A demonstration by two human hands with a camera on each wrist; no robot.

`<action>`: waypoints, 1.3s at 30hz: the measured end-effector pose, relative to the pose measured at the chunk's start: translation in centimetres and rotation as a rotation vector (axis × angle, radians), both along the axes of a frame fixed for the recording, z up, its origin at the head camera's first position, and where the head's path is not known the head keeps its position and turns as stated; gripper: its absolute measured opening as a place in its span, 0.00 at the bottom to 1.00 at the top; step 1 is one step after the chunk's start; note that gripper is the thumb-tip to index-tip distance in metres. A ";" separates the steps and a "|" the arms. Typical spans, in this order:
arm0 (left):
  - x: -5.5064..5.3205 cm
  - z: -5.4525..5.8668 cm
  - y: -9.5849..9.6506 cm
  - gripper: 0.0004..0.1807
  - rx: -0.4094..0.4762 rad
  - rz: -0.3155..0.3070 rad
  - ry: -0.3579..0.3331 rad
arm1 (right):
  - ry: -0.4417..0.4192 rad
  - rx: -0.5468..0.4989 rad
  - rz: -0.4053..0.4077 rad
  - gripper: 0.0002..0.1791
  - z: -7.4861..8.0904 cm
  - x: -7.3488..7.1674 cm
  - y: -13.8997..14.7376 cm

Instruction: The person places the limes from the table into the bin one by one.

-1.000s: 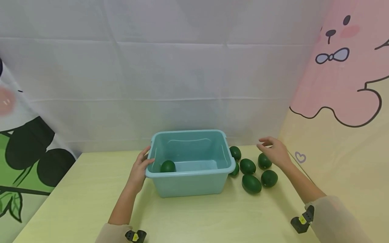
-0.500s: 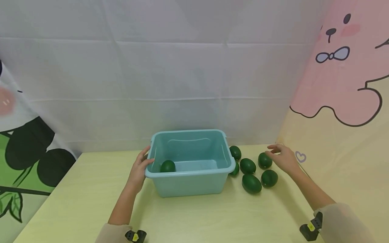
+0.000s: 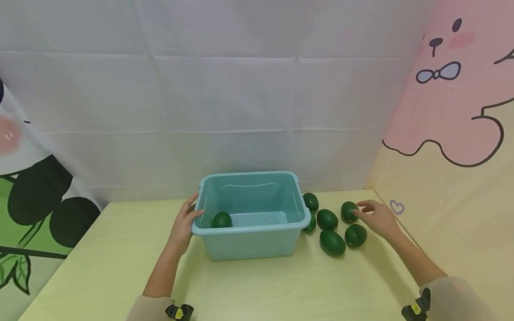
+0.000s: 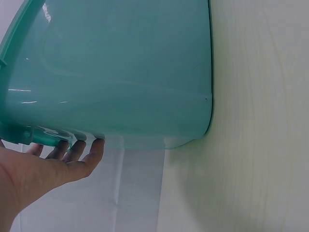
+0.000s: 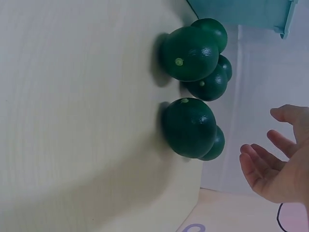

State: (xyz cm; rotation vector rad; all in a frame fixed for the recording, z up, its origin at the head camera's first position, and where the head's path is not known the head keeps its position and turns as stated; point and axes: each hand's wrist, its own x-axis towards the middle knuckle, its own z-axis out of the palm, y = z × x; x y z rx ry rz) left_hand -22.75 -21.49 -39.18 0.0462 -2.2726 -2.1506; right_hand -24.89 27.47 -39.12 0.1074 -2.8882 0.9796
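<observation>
My left hand (image 3: pixel 184 225) grips the left rim of a light blue-green plastic basin (image 3: pixel 249 245), thumb over the edge. In the left wrist view its fingers (image 4: pixel 94 157) curl against the outer wall under the rim. One smooth dark green fruit (image 3: pixel 222 220) lies inside the basin, at the left. My right hand (image 3: pixel 377 219) hovers at the right side of the far-right green fruit (image 3: pixel 348 212), fingertips overlapping it in the head view. In the right wrist view that hand has loosely bent fingers, a gap between it and the fruits, and nothing in its grasp.
Several more green fruits, including a large one (image 3: pixel 332 243) in front, lie on the pale yellow table (image 3: pixel 261 285) right of the basin. Two sit close to its right wall. A white cloth wall (image 3: pixel 241 111) stands behind, and a printed yellow-pink wall (image 3: pixel 449 187) on the right.
My right hand has moved right and lower, from above the far-right green fruit to its right side. The left hand, the basin and the fruits have stayed in place.
</observation>
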 end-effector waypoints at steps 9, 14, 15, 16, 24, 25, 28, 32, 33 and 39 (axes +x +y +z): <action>-0.1 -0.1 0.0 0.33 0.001 0.002 0.003 | -0.078 0.022 0.008 0.32 -1.5 0.2 0.5; -0.1 -0.2 0.0 0.33 0.000 -0.005 0.004 | -0.121 0.029 0.015 0.33 -2.3 0.4 0.5; -0.1 -0.2 0.0 0.33 0.000 -0.005 0.004 | -0.130 0.030 0.013 0.33 -2.4 0.4 0.5; -0.1 -0.2 0.0 0.33 0.000 -0.004 0.003 | -0.133 0.030 0.014 0.33 -2.5 0.5 0.5; 0.0 -0.3 0.0 0.33 -0.001 0.002 -0.002 | -0.154 0.024 0.020 0.35 -3.5 0.9 0.6; 0.0 -0.2 0.0 0.33 0.001 0.001 -0.001 | -0.158 0.023 0.021 0.35 -3.6 0.9 0.6; 0.0 -0.2 0.0 0.33 0.007 0.000 0.004 | -0.175 0.022 0.023 0.36 -4.0 1.0 0.7; 0.0 -0.1 0.0 0.33 0.012 0.000 0.005 | -0.200 0.011 0.021 0.38 -4.5 1.1 0.7; 0.0 -0.1 0.1 0.33 0.013 0.000 0.005 | -0.205 0.007 0.019 0.38 -4.6 1.1 0.7; 0.1 0.0 0.2 0.33 0.021 -0.001 0.006 | -0.214 -0.024 0.010 0.40 -5.1 0.9 0.5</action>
